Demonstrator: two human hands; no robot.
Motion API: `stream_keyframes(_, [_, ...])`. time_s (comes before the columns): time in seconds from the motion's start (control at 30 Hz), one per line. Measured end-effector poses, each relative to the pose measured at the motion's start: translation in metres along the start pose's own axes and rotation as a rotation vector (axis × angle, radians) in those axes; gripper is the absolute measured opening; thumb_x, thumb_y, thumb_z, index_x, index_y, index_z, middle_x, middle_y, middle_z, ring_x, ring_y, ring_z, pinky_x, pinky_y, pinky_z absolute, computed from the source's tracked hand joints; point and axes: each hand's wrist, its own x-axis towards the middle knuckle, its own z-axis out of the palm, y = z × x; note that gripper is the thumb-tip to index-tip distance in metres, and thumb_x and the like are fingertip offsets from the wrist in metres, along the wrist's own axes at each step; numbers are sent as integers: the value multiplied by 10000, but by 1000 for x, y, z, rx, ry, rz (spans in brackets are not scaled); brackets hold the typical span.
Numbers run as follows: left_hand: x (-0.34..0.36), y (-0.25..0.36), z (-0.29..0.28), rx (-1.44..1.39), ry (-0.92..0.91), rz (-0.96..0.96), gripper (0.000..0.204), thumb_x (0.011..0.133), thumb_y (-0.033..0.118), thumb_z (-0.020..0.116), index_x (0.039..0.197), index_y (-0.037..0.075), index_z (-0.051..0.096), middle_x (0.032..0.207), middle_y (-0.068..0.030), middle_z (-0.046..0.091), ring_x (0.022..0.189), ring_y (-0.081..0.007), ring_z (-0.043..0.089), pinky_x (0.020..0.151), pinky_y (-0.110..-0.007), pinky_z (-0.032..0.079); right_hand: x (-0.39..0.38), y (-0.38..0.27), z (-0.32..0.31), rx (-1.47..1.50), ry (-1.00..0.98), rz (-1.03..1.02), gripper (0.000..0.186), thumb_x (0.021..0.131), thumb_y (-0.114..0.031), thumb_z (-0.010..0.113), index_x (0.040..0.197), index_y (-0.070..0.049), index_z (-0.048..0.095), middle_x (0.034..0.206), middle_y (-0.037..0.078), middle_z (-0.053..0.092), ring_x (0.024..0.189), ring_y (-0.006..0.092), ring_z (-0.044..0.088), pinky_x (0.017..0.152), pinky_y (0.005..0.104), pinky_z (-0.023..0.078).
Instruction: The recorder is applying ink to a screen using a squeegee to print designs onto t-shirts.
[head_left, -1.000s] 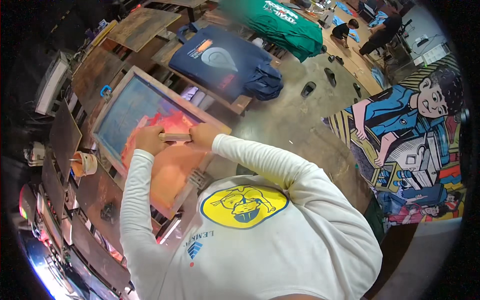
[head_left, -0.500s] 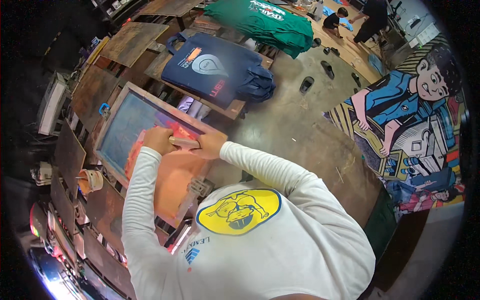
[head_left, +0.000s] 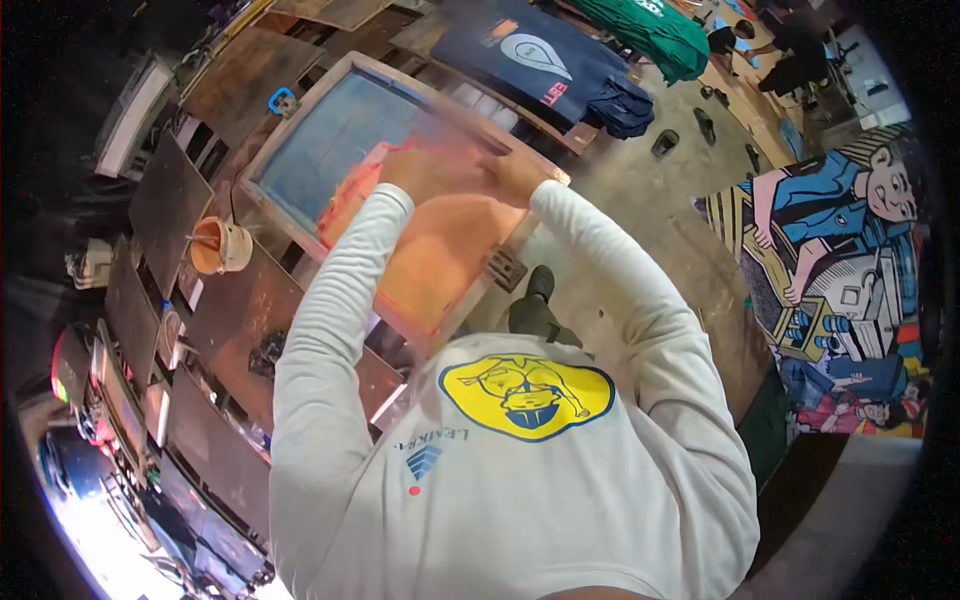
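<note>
A wooden-framed printing screen [head_left: 285, 222] lies tilted across the view before me, its mesh [head_left: 335, 135] bluish on the far left side. Orange ink [head_left: 445, 250] covers the near part of it, with a redder band beside my hands. My left hand [head_left: 412, 172] and my right hand [head_left: 518, 176] are side by side over the mesh, fingers curled round the two ends of a squeegee. A smeared haze hides most of its wooden handle and its blade. At the near right edge of the frame sits a metal hinge clamp [head_left: 504, 268].
Left of the screen, a bucket with orange ink [head_left: 222, 246] stands on dark boards [head_left: 235, 320]. Beyond are a dark blue printed cloth bag [head_left: 530, 60] and green fabric [head_left: 650, 30]. Shoes [head_left: 665, 143] lie on the floor to the right, near a cartoon-printed panel [head_left: 820, 240]. Two people are far right.
My view has shifted, so screen, hands and surroundings sit higher and farther right. Both hands keep about the same place over the screen. My foot now shows below the clamp.
</note>
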Motion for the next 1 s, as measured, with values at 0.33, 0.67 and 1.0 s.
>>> stream_keyframes(0.33, [10,-15,37,-39,7,198,394,670,502,809,817,146,727,857,-140,705,804,-362,675,731,-495,539,-13,-22,30,-143,-126,403,184,844,-197,621,998,-136,701,968,178,718,913,357,698,799,475,558])
stream_keyframes(0.67, [-18,-39,29,-86,-169,206,384,659,467,841,878,165,750,856,-118,716,832,-311,692,766,-437,543,-35,-69,64,-30,-30,325,210,832,-202,634,971,-47,662,846,201,688,840,400,684,702,495,538])
stream_keyframes(1.0, [-32,-39,6,-110,-285,279,337,643,380,847,840,134,727,819,-127,709,796,-324,690,739,-430,541,-44,-97,81,143,38,413,188,840,-202,646,954,-53,657,850,224,683,818,411,672,729,501,524])
